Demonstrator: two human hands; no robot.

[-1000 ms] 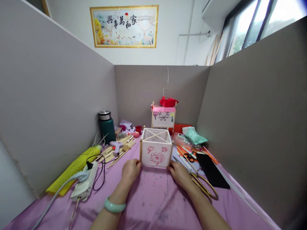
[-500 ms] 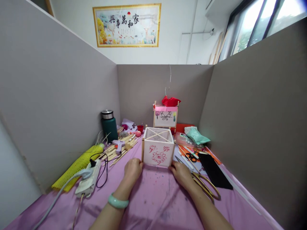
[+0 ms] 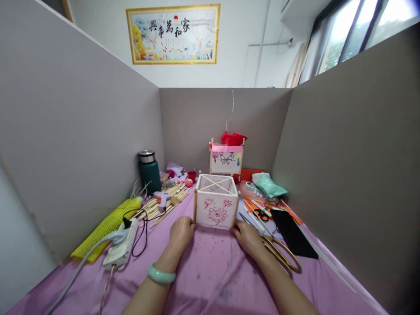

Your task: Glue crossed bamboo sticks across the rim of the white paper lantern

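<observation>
A white paper lantern (image 3: 217,210) with a wooden stick frame stands upright in front of me, red flowers drawn on its near face. Crossed sticks span its top. My left hand (image 3: 181,232) is closed at the lantern's lower left corner, fingertips gripping the post there. At the lower right corner, my right hand (image 3: 248,238) is closed the same way. Both sets of fingertips are partly hidden. Gold-handled scissors (image 3: 282,256) lie just right of my right hand. Behind stands a second lantern (image 3: 227,161) with a pink band and red cloth on top.
On the left are a power strip (image 3: 121,247), yellow mesh (image 3: 105,227), a lilac glue gun (image 3: 162,199), thin wooden sticks (image 3: 177,208) and a green bottle (image 3: 149,175). A black phone-like slab (image 3: 293,234) and a teal packet (image 3: 269,186) lie right. Grey partitions (image 3: 226,105) enclose the table.
</observation>
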